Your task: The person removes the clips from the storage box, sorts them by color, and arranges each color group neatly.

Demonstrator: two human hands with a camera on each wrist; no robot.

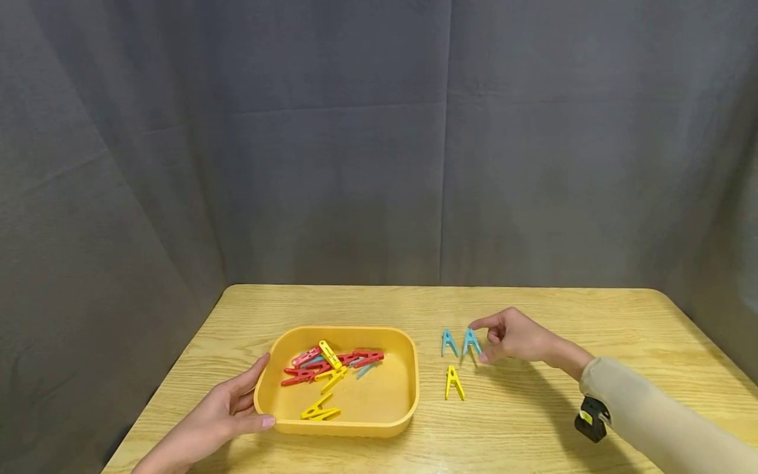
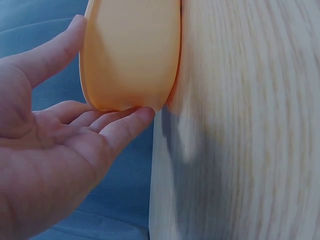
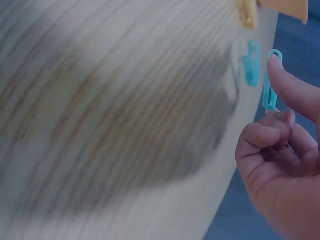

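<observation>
Blue clothespin (image 1: 471, 341) stands on the table (image 1: 533, 421) right of the yellow tray (image 1: 391, 408), pinched by the right hand (image 1: 515, 337): the thumb tip sits at its top and a fingertip at its lower right side, while the other fingers (image 3: 260, 142) are curled in toward the palm. In the right wrist view the same pin (image 3: 270, 82) shows as a thin blue shape between the thumb and a fingertip. A second blue clothespin (image 1: 449, 342) lies just left of it, close by, though I cannot tell whether the two touch. A yellow clothespin (image 1: 453, 383) lies on the table just nearer than the blue pair, apart from both.

The left hand (image 1: 222, 411) rests against the near left corner of the tray. Its thumb lies along the left wall near the rim, and its fingertips touch the near wall low down. The hand is open and relaxed, fingers nearly straight; the left wrist view shows the fingers (image 2: 117, 122) under the tray's rounded corner (image 2: 130, 55) and the thumb up its side.

Inside the tray lies a loose heap of red clothespins (image 1: 308, 368) with yellow ones and a pale blue one among them, and a separate yellow pair (image 1: 320, 409) near the front wall. A grey curtain (image 1: 355, 145) hangs behind the table. A beige sleeve (image 1: 657, 421) covers the right forearm, with a small black and yellow device (image 1: 591, 419) strapped below the wrist.
</observation>
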